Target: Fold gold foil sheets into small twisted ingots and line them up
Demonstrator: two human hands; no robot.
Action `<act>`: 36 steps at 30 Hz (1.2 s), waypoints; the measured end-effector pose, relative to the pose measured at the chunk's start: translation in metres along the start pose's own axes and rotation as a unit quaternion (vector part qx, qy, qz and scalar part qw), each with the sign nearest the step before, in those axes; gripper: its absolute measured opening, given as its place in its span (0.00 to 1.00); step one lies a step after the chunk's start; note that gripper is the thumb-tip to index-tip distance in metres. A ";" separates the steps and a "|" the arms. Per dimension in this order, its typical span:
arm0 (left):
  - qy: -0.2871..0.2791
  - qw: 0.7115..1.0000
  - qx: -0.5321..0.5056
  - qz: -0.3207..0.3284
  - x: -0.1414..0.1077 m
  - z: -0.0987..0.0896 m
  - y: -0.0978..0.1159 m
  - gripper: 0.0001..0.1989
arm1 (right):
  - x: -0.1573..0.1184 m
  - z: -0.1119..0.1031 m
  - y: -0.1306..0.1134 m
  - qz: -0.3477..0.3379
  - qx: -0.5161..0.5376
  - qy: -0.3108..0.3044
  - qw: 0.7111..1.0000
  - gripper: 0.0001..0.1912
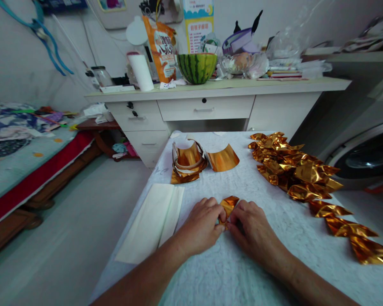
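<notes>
Between my two hands is a small folded piece of gold foil paper, low over the middle of the cloth-covered table. My left hand pinches its left side, thumb and fingers closed. From the right, my right hand grips the lower right edge with bent fingers, which partly hide the piece. Beyond the hands lies a single curled gold foil sheet, next to a curled bundle of gold foil sheets. A heap of folded gold foil pieces spreads along the right side, trailing toward the near right corner.
White paper sheets lie on the table's left. Behind stands a white desk bearing a halved watermelon, an orange pouch, a paper roll and plastic bags. A bed is at left, a front-loading washing machine at right.
</notes>
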State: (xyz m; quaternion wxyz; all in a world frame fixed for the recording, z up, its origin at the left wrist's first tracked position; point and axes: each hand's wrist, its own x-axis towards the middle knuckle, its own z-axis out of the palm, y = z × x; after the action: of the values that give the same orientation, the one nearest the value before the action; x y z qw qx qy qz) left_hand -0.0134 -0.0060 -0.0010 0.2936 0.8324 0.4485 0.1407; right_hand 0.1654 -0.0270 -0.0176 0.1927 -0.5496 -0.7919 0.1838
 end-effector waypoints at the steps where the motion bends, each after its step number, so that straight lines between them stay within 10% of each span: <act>1: -0.001 1.000 0.000 0.000 0.000 0.000 0.000 0.03 | -0.001 0.000 0.000 0.002 0.000 0.000 1.000 0.05; 19: 0.021 0.999 -0.011 -0.026 -0.002 0.002 0.000 0.06 | -0.008 -0.012 0.022 0.006 -0.041 0.034 0.999 0.20; 27: 0.067 0.994 0.027 -0.086 -0.004 0.002 -0.003 0.19 | 0.009 -0.019 0.033 -0.009 0.026 0.070 0.997 0.14; 36: 0.057 0.996 -0.019 -0.068 0.000 0.002 0.001 0.12 | 0.019 -0.021 0.031 0.011 0.089 0.051 0.995 0.10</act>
State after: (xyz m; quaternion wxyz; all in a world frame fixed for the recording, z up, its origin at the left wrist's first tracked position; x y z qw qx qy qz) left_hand -0.0120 -0.0071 -0.0017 0.2924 0.7851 0.5169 0.1759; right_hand 0.1948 0.0030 -0.0130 0.2788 -0.5473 -0.7557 0.2271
